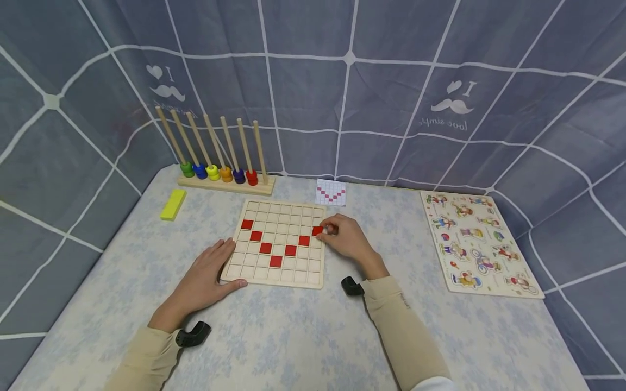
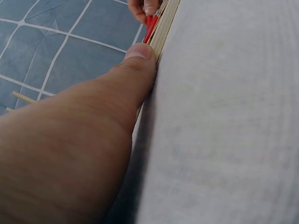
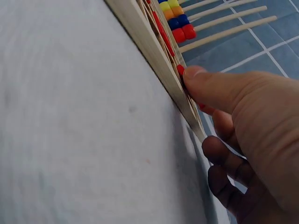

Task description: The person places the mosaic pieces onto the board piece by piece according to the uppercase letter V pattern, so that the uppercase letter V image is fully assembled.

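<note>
A square wooden grid board (image 1: 285, 283) lies on the table, with several red square tiles (image 1: 276, 262) set in a V shape. My left hand (image 1: 207, 277) rests along its left edge, fingers extended and thumb at the near corner. In the left wrist view that thumb (image 2: 140, 52) touches the board's edge (image 2: 164, 29). At the board's right side, my right hand (image 1: 348, 238) pinches a red tile (image 1: 317, 231) at the V's upper right end. The right wrist view has the thumb against this red tile (image 3: 181, 69); the fingertips behind are partly hidden.
Behind the board lies a small pattern card (image 1: 331, 193) with a V of red squares. A bead rack (image 1: 220, 184) with upright pegs stands back left, near a yellow block (image 1: 173, 205). A picture puzzle board (image 1: 481, 244) lies at right. Grey curtains surround the table.
</note>
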The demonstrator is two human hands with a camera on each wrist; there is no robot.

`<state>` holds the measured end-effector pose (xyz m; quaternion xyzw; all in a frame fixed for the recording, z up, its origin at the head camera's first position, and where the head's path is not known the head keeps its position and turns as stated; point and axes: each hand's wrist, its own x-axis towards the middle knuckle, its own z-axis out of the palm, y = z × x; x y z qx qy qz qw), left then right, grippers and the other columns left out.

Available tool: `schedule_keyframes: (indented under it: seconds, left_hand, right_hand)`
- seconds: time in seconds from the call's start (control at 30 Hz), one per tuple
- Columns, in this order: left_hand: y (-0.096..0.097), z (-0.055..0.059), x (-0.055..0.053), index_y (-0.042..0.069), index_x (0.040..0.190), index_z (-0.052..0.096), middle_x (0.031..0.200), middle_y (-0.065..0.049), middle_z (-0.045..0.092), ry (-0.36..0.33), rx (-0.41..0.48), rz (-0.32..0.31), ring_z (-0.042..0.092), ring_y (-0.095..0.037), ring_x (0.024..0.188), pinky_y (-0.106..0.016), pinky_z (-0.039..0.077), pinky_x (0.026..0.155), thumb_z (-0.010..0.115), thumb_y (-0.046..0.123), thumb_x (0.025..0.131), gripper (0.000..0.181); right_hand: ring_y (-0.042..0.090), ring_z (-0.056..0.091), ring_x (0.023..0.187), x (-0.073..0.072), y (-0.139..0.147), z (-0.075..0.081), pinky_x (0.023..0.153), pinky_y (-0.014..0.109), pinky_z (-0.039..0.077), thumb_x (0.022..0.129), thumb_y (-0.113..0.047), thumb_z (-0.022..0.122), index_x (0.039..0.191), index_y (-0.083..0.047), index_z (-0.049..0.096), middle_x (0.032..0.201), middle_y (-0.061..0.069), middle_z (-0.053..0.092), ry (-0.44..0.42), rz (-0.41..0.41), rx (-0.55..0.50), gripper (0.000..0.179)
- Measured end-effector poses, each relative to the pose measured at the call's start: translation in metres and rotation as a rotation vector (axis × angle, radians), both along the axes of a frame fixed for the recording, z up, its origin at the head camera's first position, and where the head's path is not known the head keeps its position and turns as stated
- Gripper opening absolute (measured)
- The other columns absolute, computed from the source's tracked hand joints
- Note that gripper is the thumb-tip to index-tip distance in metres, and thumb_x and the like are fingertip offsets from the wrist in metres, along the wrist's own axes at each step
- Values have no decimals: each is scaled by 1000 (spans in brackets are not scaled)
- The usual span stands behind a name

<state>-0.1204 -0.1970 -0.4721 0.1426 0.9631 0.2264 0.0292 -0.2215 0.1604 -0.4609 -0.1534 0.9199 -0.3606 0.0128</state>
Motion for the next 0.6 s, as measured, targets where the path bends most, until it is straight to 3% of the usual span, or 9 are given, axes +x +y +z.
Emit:
schedule_keyframes:
  seconds: [0.23, 0.6]
  left_hand:
    - [-1, 0, 1, 4, 162, 27, 167, -21, 28, -9, -4, 8, 21, -43, 155, -65, 20, 123, 73, 60, 87, 104]
    - [4, 3, 1, 3, 162, 27, 167, -21, 28, -13, 1, -4, 21, -43, 155, -64, 20, 123, 73, 60, 87, 104]
  right_hand:
    - [15, 53, 77, 0, -6, -1, 73, 29, 45, 91, -25, 79, 111, -10, 76, 84, -1, 61, 0, -21, 1, 25]
    - [15, 52, 76, 6, -7, 2, 72, 28, 44, 91, -23, 78, 111, -8, 77, 84, 1, 63, -79, -92, -60, 26]
